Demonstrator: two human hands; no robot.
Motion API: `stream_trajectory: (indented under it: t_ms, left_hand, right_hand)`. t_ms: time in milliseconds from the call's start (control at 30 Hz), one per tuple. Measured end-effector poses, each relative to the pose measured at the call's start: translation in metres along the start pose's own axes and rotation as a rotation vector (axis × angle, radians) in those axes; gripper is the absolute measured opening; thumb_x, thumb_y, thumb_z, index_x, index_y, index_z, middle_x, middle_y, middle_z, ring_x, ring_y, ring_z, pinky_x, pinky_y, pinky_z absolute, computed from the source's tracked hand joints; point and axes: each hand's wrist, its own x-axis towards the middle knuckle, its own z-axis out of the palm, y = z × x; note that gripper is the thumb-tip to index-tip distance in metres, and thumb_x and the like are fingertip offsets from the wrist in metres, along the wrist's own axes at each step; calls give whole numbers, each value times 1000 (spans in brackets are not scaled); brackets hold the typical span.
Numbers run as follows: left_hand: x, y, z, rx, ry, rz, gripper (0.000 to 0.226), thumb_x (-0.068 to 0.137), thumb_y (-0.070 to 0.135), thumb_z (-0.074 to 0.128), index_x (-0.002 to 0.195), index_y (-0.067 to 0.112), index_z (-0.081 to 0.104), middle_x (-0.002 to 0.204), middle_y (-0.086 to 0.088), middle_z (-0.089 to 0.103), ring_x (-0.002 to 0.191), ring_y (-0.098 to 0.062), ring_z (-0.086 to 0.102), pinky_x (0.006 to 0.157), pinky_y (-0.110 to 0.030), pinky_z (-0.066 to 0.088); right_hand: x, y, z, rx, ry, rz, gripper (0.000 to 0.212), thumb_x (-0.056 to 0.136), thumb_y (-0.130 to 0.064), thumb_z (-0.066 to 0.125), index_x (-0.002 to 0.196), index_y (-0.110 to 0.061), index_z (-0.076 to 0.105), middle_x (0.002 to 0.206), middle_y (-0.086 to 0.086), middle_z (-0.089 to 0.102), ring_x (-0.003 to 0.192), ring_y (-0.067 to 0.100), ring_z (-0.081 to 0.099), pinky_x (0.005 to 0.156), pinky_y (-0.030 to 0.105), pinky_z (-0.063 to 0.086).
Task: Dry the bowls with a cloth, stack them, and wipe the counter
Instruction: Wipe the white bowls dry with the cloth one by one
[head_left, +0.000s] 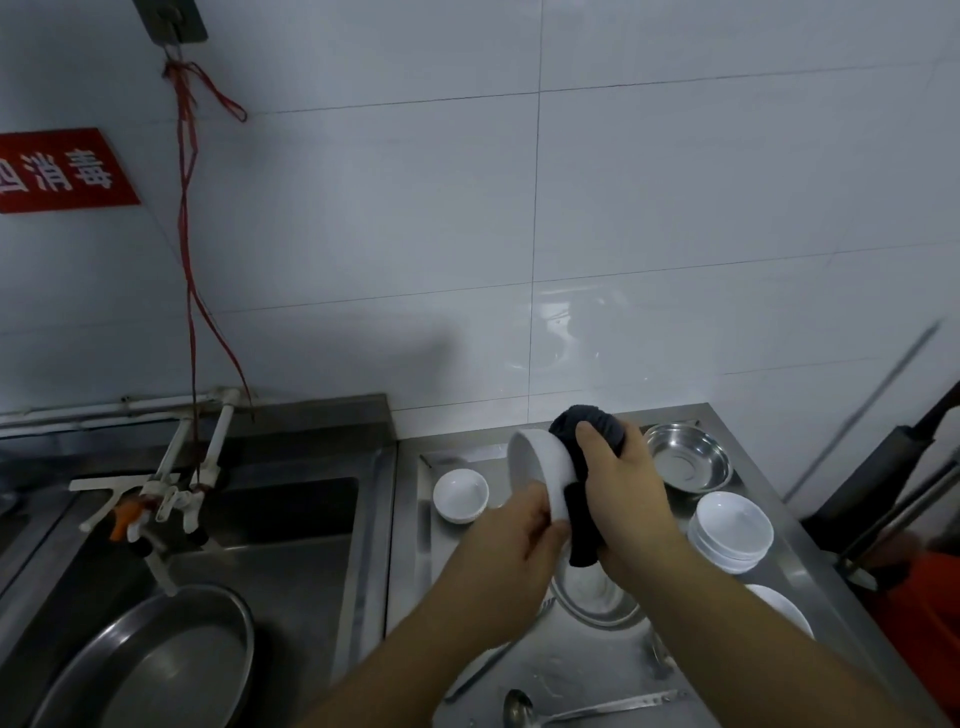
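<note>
Hands (571, 504) (above steel counter (597, 670)), tiled wall (623, 208)

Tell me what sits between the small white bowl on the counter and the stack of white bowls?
In the head view, the hands: the left hand holds a white bowl, the right hand presses a dark cloth against it.

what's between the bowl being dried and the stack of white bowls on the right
Nothing visible on the counter. The right hand with the dark cloth is on that side of the held bowl, but the path to the stack looks open.
</note>
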Motion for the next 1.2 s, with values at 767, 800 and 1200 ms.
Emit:
stream_trajectory:
  t_ms: [767, 800, 1200]
  left_hand:
    - [11, -13, 23, 493, -220, 286, 24, 107, 43, 39, 103, 27, 57, 85, 5, 63, 73, -16, 58, 63, -33, 46]
    - [15, -15, 26, 446, -145, 282, 22, 105, 41, 42, 105, 26, 59, 90, 5, 64, 80, -16, 59, 66, -32, 46]
    - [62, -26, 121, -789, -125, -670, 22, 109, 24, 55, 123, 21, 71, 111, -12, 79, 98, -30, 79, 81, -40, 65]
  right_hand:
    - [-36, 83, -68, 323, 58, 303, 15, 91, -27, 78, 99, -13, 79, 93, 22, 67, 78, 39, 70, 63, 44, 61]
    - [-36, 85, -74, 336, 85, 305, 19, 92, -27, 77, 104, -12, 79, 96, 23, 72, 80, 36, 74, 62, 41, 62]
    - [11, 78, -176, 344, 139, 352, 50, 79, -37, 83, 123, -15, 72, 114, 18, 77, 101, 39, 75, 80, 49, 60]
